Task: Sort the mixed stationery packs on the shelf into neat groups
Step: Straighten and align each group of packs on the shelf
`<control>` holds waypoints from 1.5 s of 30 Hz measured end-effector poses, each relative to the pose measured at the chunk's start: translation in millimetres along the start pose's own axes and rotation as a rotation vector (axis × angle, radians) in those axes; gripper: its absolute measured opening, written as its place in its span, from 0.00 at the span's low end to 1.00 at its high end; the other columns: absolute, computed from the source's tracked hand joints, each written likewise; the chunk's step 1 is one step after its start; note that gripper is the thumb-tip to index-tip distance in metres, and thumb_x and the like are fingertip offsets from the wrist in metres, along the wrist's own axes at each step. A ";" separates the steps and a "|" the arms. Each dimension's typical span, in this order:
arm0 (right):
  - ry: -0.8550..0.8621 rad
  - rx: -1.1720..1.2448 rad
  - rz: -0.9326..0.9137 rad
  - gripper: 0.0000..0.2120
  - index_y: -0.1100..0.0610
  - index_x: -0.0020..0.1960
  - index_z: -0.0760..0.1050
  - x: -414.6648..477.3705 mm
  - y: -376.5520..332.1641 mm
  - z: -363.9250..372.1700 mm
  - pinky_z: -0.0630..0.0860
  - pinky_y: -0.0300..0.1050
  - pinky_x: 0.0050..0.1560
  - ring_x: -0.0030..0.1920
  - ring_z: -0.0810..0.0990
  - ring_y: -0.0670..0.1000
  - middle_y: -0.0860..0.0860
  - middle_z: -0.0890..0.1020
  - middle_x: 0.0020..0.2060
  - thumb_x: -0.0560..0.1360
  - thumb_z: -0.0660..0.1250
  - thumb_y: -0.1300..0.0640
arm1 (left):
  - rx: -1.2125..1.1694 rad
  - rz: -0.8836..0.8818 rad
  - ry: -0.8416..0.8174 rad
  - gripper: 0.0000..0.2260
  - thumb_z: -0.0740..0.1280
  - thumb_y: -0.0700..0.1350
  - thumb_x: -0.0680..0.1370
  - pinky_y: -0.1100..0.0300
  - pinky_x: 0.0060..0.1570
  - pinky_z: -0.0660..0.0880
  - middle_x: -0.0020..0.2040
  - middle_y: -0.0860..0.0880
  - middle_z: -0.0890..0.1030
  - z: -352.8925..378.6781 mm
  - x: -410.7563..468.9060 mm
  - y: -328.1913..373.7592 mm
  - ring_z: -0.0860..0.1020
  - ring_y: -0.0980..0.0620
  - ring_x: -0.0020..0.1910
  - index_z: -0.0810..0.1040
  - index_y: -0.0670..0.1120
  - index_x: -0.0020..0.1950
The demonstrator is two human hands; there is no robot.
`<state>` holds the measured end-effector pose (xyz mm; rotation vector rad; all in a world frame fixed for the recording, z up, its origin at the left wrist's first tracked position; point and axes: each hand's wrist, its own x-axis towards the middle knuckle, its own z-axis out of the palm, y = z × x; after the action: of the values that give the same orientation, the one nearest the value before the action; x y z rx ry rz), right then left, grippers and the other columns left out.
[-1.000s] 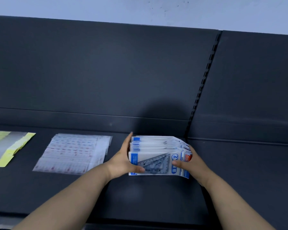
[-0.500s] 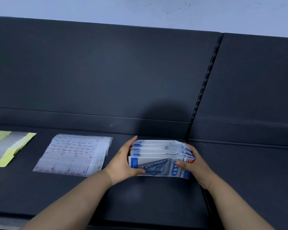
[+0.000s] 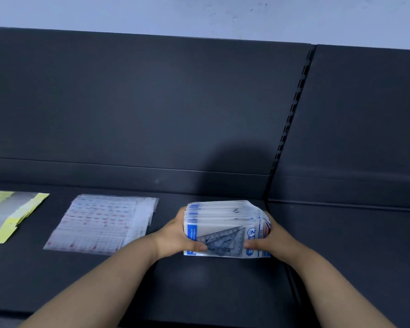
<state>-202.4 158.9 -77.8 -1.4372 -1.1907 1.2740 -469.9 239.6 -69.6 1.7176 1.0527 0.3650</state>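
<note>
Here, set-square packs (image 3: 225, 229): being clasped on the shelf (image 3: 211, 285) between both hands.
Left hand (image 3: 175, 237): fingers closed on stack's side.
Right hand (image 3: 271, 241): likewise.
Label: "2" readable.

Your shelf (image 3: 211, 292) carries three groups side by side in a row: the fanned packs (image 3: 12, 214) lie farthest to your left at the edge of view, the flat spread of packs (image 3: 102, 223) lies just right of them with a gap between, and the stack of set-square packs (image 3: 225, 228) stands right of that, near the slotted upright (image 3: 291, 119) that divides the back panel (image 3: 140, 102) behind the row. Your left hand (image 3: 175, 237) presses the stack's left side and your right hand (image 3: 270, 240) its right side, thumbs lying across the front pack. Right of the upright, the next shelf bay (image 3: 365, 245) continues beside yours.
</note>
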 end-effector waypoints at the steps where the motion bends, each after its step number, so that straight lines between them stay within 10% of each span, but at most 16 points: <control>1: 0.017 -0.020 -0.010 0.37 0.49 0.60 0.70 2.7 0.7 1.6 0.78 0.48 0.55 0.54 0.82 0.51 0.52 0.83 0.53 0.56 0.82 0.62 | 0.006 -0.009 0.011 0.44 0.79 0.49 0.62 0.60 0.63 0.70 0.59 0.60 0.74 0.1 1.1 0.9 0.72 0.61 0.61 0.55 0.61 0.68; 12: 0.148 0.085 0.094 0.36 0.59 0.62 0.72 36.1 -15.0 1.9 0.78 0.55 0.56 0.51 0.83 0.55 0.55 0.84 0.51 0.57 0.81 0.59 | -0.371 -0.073 0.081 0.57 0.80 0.38 0.56 0.52 0.63 0.72 0.64 0.50 0.74 -7.9 29.1 18.9 0.77 0.51 0.59 0.48 0.55 0.75; 17: 0.134 0.084 0.128 0.28 0.60 0.61 0.73 40.0 -17.0 7.6 0.79 0.51 0.54 0.50 0.83 0.54 0.55 0.84 0.50 0.63 0.77 0.69 | -0.529 -0.041 0.114 0.45 0.71 0.34 0.64 0.49 0.60 0.73 0.58 0.54 0.78 -0.5 28.5 16.8 0.78 0.49 0.58 0.53 0.56 0.74; 23: 0.129 0.034 0.110 0.28 0.55 0.60 0.73 29.9 -14.8 5.5 0.79 0.52 0.55 0.51 0.83 0.52 0.53 0.84 0.51 0.64 0.76 0.70 | -0.294 0.030 0.183 0.40 0.71 0.41 0.73 0.75 0.45 0.70 0.58 0.69 0.70 8.0 18.7 12.0 0.73 0.69 0.54 0.48 0.58 0.75; 33: 0.162 -0.085 0.071 0.29 0.52 0.59 0.74 17.7 -8.4 11.5 0.78 0.51 0.57 0.51 0.83 0.49 0.49 0.84 0.51 0.61 0.80 0.62 | 0.092 0.040 0.109 0.56 0.80 0.50 0.61 0.58 0.66 0.67 0.70 0.61 0.66 -7.3 22.5 18.0 0.70 0.55 0.66 0.39 0.75 0.67; 38: 0.198 -0.068 0.143 0.44 0.57 0.72 0.60 17.1 -13.5 5.7 0.74 0.48 0.61 0.57 0.79 0.50 0.49 0.78 0.59 0.63 0.79 0.56 | 0.169 0.033 0.060 0.50 0.79 0.52 0.63 0.56 0.71 0.61 0.74 0.56 0.56 -9.0 24.1 15.7 0.59 0.55 0.72 0.49 0.64 0.74; 43: 0.669 -0.840 -0.237 0.34 0.54 0.75 0.58 10.8 -37.6 24.7 0.61 0.52 0.69 0.71 0.64 0.54 0.52 0.64 0.72 0.74 0.60 0.39 | 0.214 0.029 0.053 0.49 0.79 0.52 0.63 0.61 0.69 0.60 0.74 0.55 0.55 -9.9 26.1 15.0 0.58 0.55 0.73 0.51 0.62 0.74; 45: 0.573 -1.131 -0.419 0.33 0.53 0.73 0.63 18.5 -44.0 39.8 0.58 0.54 0.70 0.73 0.61 0.55 0.53 0.64 0.73 0.74 0.49 0.37 | 0.216 0.030 0.055 0.49 0.79 0.51 0.63 0.61 0.69 0.60 0.74 0.54 0.55 -9.6 26.9 15.8 0.59 0.55 0.72 0.51 0.61 0.74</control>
<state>-246.4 185.2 -42.7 -1.9462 -1.7347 -0.2312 -453.7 265.5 -58.2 1.9259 1.1407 0.3292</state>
